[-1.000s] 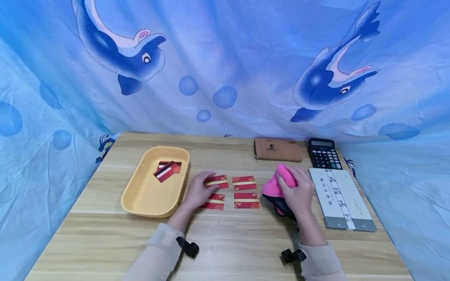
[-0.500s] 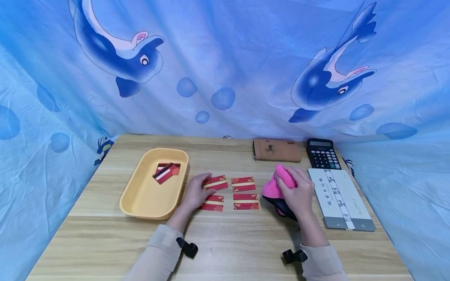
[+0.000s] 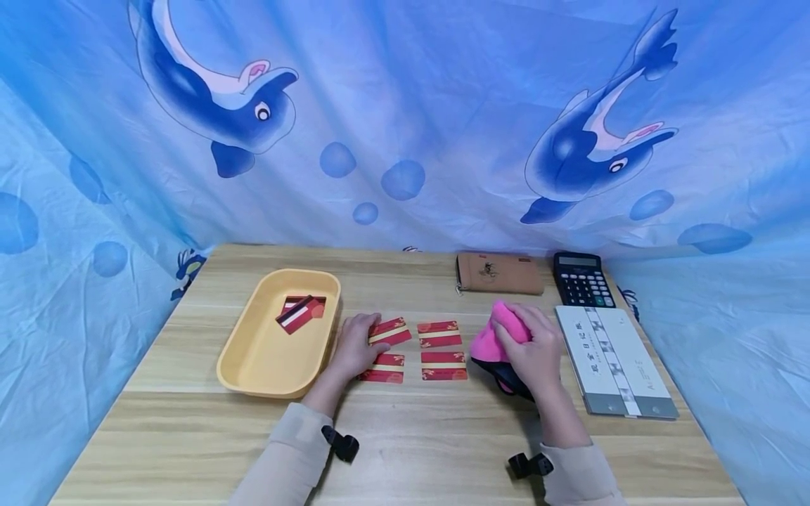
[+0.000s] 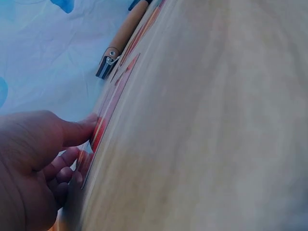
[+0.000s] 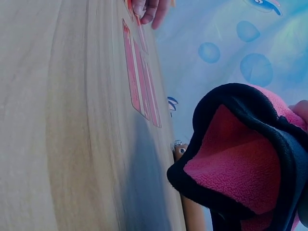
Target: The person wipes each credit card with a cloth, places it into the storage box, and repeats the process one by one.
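Note:
Two rows of red-and-gold cards lie in the middle of the table in the head view. My left hand (image 3: 356, 346) is at the left pair, thumb and fingertips around the left end of the upper-left card (image 3: 392, 332), which sits slightly tilted. The thumb also overlaps the lower-left card (image 3: 387, 368). To the right are the upper-right card (image 3: 440, 334) and the lower-right card (image 3: 444, 365). My right hand (image 3: 534, 344) grips a bunched pink cloth (image 3: 490, 343) with black edging just right of the cards; its fleecy pink cloth (image 5: 238, 163) folds show in the right wrist view.
A yellow tray (image 3: 253, 365) with two red cards (image 3: 297, 315) inside stands at the left. At the back right are a brown wallet (image 3: 506, 274) and a black calculator (image 3: 582, 280). A white-and-grey account book (image 3: 610, 358) lies along the right side. A blue dolphin curtain surrounds the table.
The upper-left card has turned slightly, its right end now higher, and the left hand has shifted a little left. The right hand keeps its grip on the pink cloth, nearly still.

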`<action>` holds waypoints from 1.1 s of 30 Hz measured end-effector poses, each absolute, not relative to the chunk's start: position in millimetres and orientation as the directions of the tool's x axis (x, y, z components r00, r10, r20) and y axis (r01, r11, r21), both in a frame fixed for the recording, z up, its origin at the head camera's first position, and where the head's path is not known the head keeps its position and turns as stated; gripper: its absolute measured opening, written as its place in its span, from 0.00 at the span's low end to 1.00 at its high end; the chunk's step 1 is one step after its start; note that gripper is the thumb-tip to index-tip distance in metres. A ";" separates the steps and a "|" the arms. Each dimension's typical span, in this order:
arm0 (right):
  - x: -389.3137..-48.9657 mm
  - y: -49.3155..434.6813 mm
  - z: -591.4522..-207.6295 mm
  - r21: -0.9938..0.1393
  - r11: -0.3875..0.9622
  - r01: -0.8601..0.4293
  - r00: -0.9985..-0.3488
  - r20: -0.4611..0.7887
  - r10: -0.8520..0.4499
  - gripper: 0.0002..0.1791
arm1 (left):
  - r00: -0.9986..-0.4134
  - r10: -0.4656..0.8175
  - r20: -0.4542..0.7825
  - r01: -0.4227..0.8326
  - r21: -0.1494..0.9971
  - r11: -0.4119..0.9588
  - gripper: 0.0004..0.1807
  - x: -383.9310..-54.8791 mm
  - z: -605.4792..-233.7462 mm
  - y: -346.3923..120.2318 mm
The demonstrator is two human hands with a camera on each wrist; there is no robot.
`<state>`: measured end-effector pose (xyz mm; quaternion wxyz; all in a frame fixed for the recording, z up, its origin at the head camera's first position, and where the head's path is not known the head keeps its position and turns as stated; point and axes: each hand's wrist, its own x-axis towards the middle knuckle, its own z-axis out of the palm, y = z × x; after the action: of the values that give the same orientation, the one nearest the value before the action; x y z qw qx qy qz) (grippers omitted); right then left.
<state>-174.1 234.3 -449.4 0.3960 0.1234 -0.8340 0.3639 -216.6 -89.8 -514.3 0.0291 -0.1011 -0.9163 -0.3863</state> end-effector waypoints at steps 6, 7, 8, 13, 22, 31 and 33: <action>-173.2 234.4 -450.5 -0.503 0.705 -0.500 -0.653 0.754 0.075 0.21 | -0.984 0.123 0.130 0.179 0.764 0.619 0.34 -215.7 -514.3 -86.8; -173.1 234.2 -450.4 -0.504 0.703 -0.503 -0.651 0.755 0.076 0.21 | -0.983 0.120 0.140 0.184 0.778 0.600 0.35 -215.5 -514.5 -86.3; -173.0 234.1 -449.9 -0.504 0.701 -0.506 -0.649 0.757 0.076 0.21 | -0.982 0.117 0.147 0.188 0.791 0.583 0.36 -215.3 -514.8 -85.8; -172.8 233.8 -449.3 -0.501 0.700 -0.509 -0.645 0.761 0.076 0.21 | -0.980 0.067 0.185 0.193 0.828 0.526 0.39 -214.1 -515.9 -84.1; -170.9 232.8 -449.0 -0.502 0.698 -0.511 -0.648 0.758 0.071 0.21 | -0.970 -0.154 0.186 0.125 0.934 0.336 0.24 -211.7 -506.1 -79.3; -171.1 225.9 -442.1 -0.499 0.693 -0.519 -0.655 0.754 0.052 0.20 | -0.979 -0.180 -0.095 -0.086 0.995 -0.060 0.17 -201.5 -469.3 -62.8; -172.0 222.9 -439.1 -0.496 0.688 -0.530 -0.649 0.759 0.048 0.20 | -0.983 -0.149 -0.110 -0.087 0.985 -0.152 0.17 -199.5 -460.7 -58.9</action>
<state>-172.0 222.9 -439.1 0.3931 0.1449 -0.8303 0.3676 -199.5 -58.9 -460.7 0.0206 0.0910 -0.6509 -0.7534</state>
